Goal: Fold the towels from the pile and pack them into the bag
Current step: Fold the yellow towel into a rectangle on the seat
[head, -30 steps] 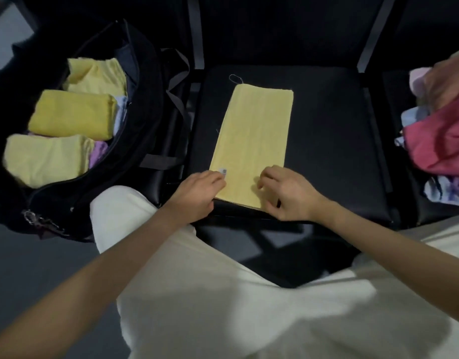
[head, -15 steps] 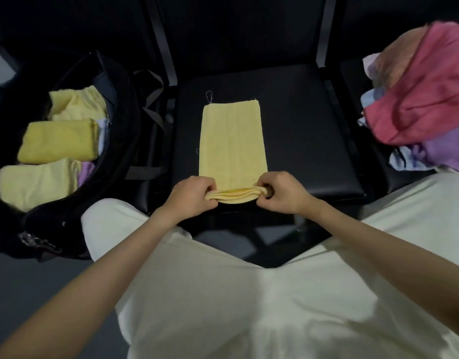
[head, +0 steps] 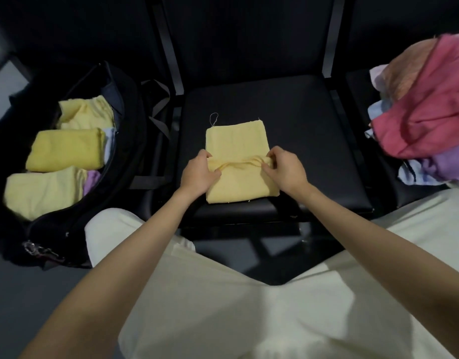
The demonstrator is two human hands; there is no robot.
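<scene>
A pale yellow towel (head: 237, 137) lies on the black chair seat (head: 301, 130) in front of me, its near end doubled over toward the far end. My left hand (head: 198, 173) pinches the folded edge at the towel's left side. My right hand (head: 285, 168) pinches the same edge at the right side. The black bag (head: 125, 141) stands open at the left with several folded yellow towels (head: 65, 150) inside. A pile of unfolded towels (head: 430, 110), pink, purple, orange and blue, sits at the right.
My legs in pale trousers (head: 223, 307) fill the lower part of the view. The chair's backrest (head: 249, 35) rises behind the seat. The bag's grey straps (head: 158, 117) hang between bag and chair. A loose thread (head: 213, 119) sticks out at the towel's far left corner.
Both hands took the towel's near edge, lifted it and carried it away from me over the towel. The long strip now lies about half as long.
</scene>
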